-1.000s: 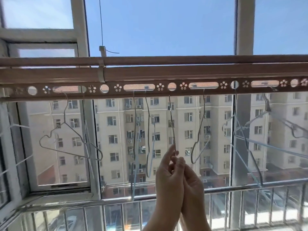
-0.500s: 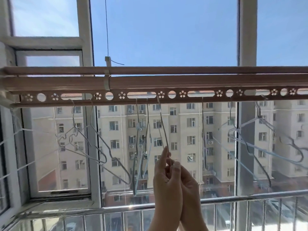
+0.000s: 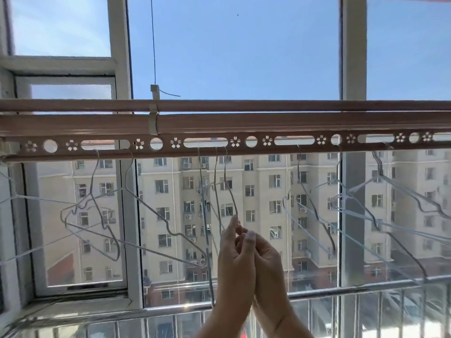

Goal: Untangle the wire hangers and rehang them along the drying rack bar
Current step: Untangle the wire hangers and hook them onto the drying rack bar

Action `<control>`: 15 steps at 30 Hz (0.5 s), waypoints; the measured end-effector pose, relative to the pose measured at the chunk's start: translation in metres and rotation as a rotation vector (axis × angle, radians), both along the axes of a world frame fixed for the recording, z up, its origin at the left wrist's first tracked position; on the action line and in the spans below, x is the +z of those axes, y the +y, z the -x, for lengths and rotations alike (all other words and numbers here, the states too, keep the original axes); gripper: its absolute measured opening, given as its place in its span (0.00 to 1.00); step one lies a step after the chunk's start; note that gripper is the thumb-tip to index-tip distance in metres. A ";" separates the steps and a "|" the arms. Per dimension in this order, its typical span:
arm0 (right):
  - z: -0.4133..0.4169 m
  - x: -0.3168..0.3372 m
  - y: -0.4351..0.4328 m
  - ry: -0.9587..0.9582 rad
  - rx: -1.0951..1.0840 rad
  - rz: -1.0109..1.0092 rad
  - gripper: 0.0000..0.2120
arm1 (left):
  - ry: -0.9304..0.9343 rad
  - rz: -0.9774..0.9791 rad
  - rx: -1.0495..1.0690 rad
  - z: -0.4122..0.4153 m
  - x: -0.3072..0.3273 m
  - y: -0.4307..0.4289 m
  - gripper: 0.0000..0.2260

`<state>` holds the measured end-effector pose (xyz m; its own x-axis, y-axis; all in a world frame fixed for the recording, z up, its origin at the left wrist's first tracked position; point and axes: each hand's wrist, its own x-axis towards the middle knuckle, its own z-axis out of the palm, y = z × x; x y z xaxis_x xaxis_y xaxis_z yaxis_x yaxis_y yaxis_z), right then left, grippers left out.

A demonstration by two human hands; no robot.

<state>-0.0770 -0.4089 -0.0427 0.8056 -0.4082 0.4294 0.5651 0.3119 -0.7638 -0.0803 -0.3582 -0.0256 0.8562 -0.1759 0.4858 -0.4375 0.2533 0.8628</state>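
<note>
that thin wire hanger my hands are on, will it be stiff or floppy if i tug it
Probably light and springy: the wire hanger is a thin strand, so it should flex rather than stay rigid. Likely to swing freely, since only its hook rests on the rack bar. It may snag, as neighbouring hangers hang close beside it.

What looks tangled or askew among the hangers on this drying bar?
The left hangers on the bar look odd: they hang tilted and cross through one another in a knot. The right hangers also overlap at slants. The middle hangers hang nearly straight.
</note>
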 end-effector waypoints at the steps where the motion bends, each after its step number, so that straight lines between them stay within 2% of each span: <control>1: 0.004 -0.001 0.000 -0.002 -0.010 0.015 0.09 | -0.010 0.002 -0.013 0.002 -0.001 0.001 0.20; 4: 0.015 -0.008 -0.005 -0.004 -0.059 0.060 0.11 | -0.039 0.000 -0.020 0.005 -0.006 0.010 0.19; 9: 0.035 -0.016 -0.015 0.015 -0.117 0.069 0.15 | -0.133 -0.058 0.109 0.006 -0.018 0.022 0.27; 15: 0.055 -0.024 -0.023 0.059 -0.193 0.116 0.11 | -0.152 -0.095 0.128 0.025 -0.019 0.031 0.33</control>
